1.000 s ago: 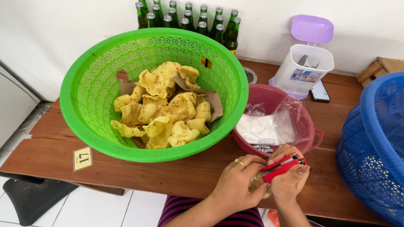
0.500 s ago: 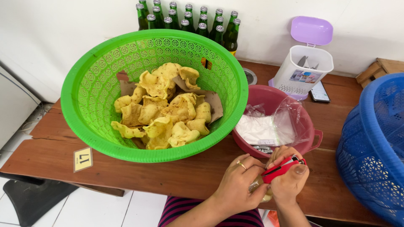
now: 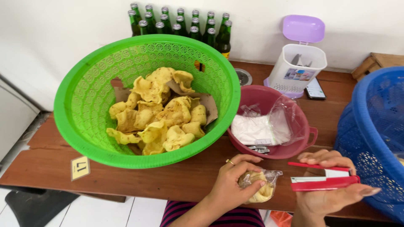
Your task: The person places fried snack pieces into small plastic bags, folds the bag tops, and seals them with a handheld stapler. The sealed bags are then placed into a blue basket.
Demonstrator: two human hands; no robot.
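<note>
The left hand (image 3: 229,187) is curled shut around a small clear plastic bag of yellow crackers (image 3: 257,187), fingers wrapped over its top, while the right hand (image 3: 330,191) lies palm up and holds a red stapler (image 3: 324,178) across the fingers, thumb resting on its upper arm; the stapler's mouth stands open and points toward the bag's neck, just beside it but not touching. Both hands hover over the near edge of the brown wooden desk (image 3: 176,178), close together yet apart. Just behind them sits a dark red bowl (image 3: 294,145) holding a folded stack of clear plastic bags (image 3: 261,128), with a strip of staples lying at its near rim. To the left a large green basket (image 3: 84,96) holds a loose heap of the same yellow crackers (image 3: 162,111) on brown paper. At the far right the wall of a blue basket (image 3: 370,126) rises next to the right hand. Along the back wall stand green glass bottles (image 3: 181,25) in rows and a white bin with a lilac lid (image 3: 299,63), a phone lying just beside it. A small yellow tag (image 3: 80,167) is fixed to the desk's front left.
</note>
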